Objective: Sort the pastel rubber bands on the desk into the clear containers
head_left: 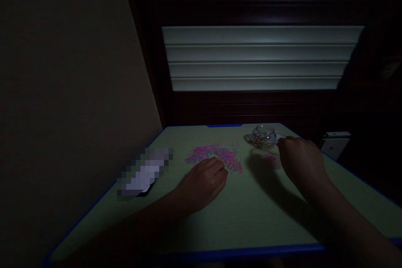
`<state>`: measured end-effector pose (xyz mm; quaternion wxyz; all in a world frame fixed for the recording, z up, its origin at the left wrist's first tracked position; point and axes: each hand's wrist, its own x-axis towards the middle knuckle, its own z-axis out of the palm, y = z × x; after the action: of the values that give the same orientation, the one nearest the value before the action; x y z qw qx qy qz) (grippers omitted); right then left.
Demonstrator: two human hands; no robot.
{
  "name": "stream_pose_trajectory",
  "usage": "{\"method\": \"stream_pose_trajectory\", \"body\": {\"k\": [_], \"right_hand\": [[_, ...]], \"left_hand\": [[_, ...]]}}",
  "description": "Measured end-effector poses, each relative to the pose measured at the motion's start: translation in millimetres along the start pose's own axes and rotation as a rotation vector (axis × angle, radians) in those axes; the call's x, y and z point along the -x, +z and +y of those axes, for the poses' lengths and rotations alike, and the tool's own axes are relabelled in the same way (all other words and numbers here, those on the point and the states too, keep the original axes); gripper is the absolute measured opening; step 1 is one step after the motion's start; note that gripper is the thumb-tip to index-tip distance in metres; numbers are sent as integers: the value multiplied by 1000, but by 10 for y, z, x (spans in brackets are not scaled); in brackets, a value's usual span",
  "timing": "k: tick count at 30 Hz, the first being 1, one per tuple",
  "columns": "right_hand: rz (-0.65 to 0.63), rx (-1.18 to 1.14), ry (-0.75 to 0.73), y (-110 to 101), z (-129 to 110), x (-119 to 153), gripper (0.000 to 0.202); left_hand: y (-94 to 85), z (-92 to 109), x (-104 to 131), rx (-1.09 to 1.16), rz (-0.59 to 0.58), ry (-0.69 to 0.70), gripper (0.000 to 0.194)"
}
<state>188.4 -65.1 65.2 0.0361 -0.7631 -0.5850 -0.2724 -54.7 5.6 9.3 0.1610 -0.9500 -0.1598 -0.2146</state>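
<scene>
A loose pile of small thin pink, purple and blue bands (216, 153), like loom rubber bands, is spread on the table. My left hand (209, 180) rests at the pile's near edge with its fingers curled in; whatever they hold is hidden. To the right, my right hand (300, 159) is closed, pinching what looks like a clear plastic bag (271, 160) with pinkish contents hanging below its fingertips. Just behind this bag stands a round clear glass jar (264, 136), open at the top, with multicoloured small pieces inside.
The pale green table (194, 228) has a blue rim. At the left edge lies a flat, pixelated object (146, 173), phone-like in shape. A wall is on the left, and a dark slatted panel rises behind. A white box (335, 144) stands beyond the right edge. The light is dim.
</scene>
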Motion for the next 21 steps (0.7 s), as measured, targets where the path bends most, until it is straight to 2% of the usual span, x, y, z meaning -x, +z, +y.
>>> {"method": "stream_pose_trajectory", "body": {"k": [12, 21], "right_hand": [[-26, -13, 10, 20, -1, 6, 19], [26, -31, -37, 29, 10, 19, 16]], "left_hand": [[0, 5, 1, -8, -7, -10, 18], [-38, 12, -13, -6, -26, -13, 19]]}}
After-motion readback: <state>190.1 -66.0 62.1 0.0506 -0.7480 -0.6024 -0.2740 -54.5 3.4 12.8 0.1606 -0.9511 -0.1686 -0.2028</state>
